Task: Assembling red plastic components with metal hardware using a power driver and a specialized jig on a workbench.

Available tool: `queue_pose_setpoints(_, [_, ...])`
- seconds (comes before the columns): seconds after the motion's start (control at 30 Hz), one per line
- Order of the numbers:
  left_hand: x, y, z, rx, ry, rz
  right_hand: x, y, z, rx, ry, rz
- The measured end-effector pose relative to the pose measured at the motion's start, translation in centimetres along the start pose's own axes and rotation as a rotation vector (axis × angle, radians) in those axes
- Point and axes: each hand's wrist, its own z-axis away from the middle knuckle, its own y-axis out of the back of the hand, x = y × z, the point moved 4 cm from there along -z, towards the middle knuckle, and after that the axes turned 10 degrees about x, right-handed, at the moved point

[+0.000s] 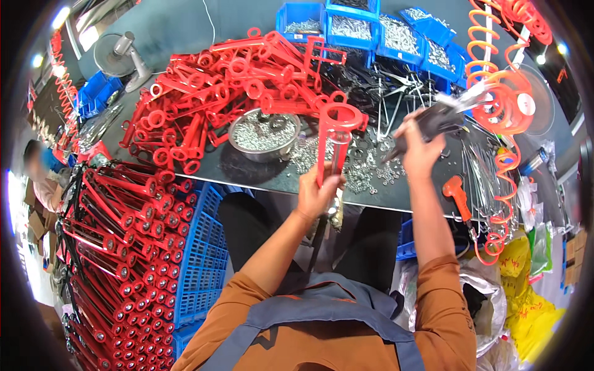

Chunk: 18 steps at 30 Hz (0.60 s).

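Observation:
My left hand [318, 193] is wrapped round the lower part of a red metal frame [325, 145], shaped like a caulking gun cradle. Its wide ring points up over the table's front edge. My right hand [421, 148] grips a black handle-like piece [433, 120]; its silvery far end is smeared by motion, so its exact kind cannot be told. The two held things are apart. Loose nuts and small metal fittings [365, 173] lie on the table between my hands. A round metal bowl [263, 135] of small silvery parts stands left of the red frame.
Many red frames [204, 93] are heaped at the table's back left. Blue bins [352, 28] of hardware stand behind black parts. An orange air tool [456, 196] on a coiled hose [508, 161] lies right, beside thin rods. Red assemblies [133, 247] fill a blue crate [204, 260].

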Motion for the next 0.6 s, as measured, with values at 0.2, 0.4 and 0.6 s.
queue_pose_setpoints(0.2, [0.0,0.2,0.2,0.049,0.033,-0.035,-10.0,-9.2,-5.3,-0.075,-0.077,-0.376])
queue_pose_setpoints(0.4, [-0.5,0.4,0.1,0.031,-0.054,-0.026,-8.8,-15.3,-2.1,-0.323,-0.116,-0.13])
queue_pose_setpoints(0.6, [0.0,0.2,0.0,0.029,-0.092,-0.083,-7.7,-16.0,-0.6,-0.42,-0.091,0.026])
